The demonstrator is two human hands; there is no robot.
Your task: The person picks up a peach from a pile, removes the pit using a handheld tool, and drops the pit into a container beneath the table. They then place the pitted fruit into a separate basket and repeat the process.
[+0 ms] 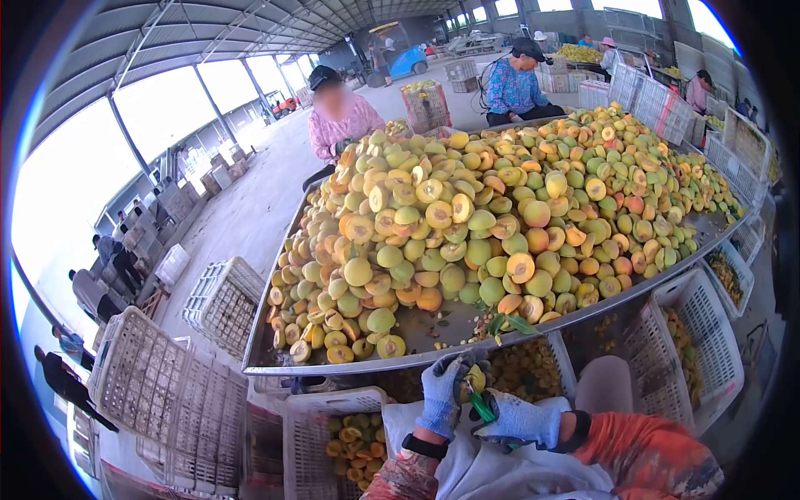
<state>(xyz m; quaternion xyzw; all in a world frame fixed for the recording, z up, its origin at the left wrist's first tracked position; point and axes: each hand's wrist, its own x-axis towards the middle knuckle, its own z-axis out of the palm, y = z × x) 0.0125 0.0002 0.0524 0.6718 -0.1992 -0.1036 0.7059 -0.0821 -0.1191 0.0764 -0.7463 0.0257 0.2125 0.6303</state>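
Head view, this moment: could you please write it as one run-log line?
left hand: holds yellow-green fruit | right hand: grips green tool | metal table: bears fruit heap, many halved

Fruit (483, 225) on the table (367, 365), crates (146, 379) left and right (some with fruit)

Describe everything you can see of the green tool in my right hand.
The green tool looks smooth and slightly glossy, perhaps plastic. The gloved right hand grips it and hides much of it; another green bit shows below. It slants up leftward toward the yellowish fruit in the left hand; whether they touch is unclear. Any blade is too small to make out.
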